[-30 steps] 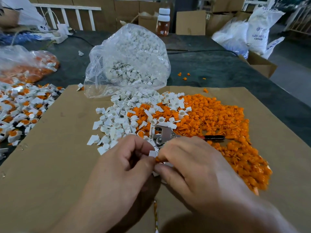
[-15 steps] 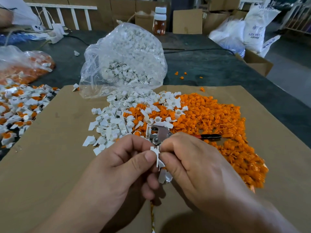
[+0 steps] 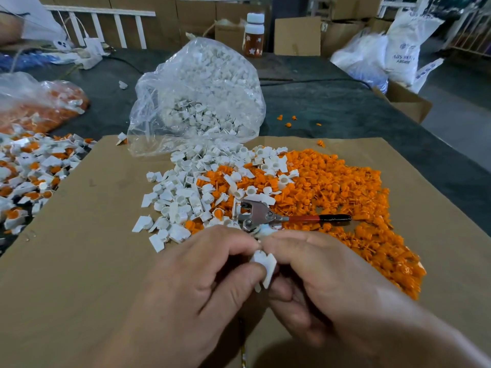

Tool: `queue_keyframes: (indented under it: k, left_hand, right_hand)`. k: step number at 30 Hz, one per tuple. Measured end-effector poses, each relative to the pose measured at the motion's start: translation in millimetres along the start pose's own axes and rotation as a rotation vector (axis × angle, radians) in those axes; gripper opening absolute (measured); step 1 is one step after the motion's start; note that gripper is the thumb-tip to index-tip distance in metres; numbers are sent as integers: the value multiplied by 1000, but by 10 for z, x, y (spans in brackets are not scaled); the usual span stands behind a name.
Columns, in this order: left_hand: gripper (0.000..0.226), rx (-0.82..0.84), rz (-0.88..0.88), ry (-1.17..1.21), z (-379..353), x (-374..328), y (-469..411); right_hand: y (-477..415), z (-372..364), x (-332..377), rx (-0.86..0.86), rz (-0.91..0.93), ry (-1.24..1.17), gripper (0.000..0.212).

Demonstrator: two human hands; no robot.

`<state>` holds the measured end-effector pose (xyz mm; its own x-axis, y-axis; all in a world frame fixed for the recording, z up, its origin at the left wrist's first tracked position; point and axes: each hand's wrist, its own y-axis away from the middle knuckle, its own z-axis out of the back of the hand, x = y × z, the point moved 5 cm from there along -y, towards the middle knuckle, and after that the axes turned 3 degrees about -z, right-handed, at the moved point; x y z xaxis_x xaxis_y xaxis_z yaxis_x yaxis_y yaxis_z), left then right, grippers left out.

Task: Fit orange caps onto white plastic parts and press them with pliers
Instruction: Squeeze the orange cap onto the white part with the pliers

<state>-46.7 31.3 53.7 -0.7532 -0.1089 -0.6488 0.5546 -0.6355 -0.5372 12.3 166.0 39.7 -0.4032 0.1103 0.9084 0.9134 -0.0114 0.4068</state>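
White plastic part is being held between both hands, just above the cardboard sheet. The left hand is pinching it from one side with thumb and forefinger, and the right hand is closing curled fingers on it from the other.

Change: a second ago the fingertips were covering most of the part, and a speck of orange was showing between them. Now the part is hanging with its flat white tab facing upward, and no orange is showing on it. Whether a cap is seated in it cannot be told; the fingers are hiding the socket.

The pliers are lying untouched just beyond the fingertips, with the red and black handle pointing away past the right hand. The pressing step therefore appears not yet started.

Supply is lying further beyond the hands: loose white parts ahead of the left hand, orange caps ahead of the right hand. A clear bag of white parts is standing behind both piles. Capped pieces are accumulating on the surface, well out to the left of the left hand.
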Motion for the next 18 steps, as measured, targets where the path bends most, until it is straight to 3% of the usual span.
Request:
queue_keyframes:
  k: [6, 8, 13, 18]
  left_hand:
    - [30, -27, 418, 513, -62, 188, 44]
    - [31, -9, 510, 663, -106, 221, 48]
    - [30, 44, 546, 735, -119, 236, 9]
    - [29, 43, 649, 835, -173, 305, 38]
  right_hand:
    - [107, 27, 187, -219, 471, 665, 22]
    - [138, 40, 214, -316, 582, 869, 25]
    - [153, 20, 239, -376, 636, 952, 28]
    - [202, -62, 325, -330, 762, 1062, 4]
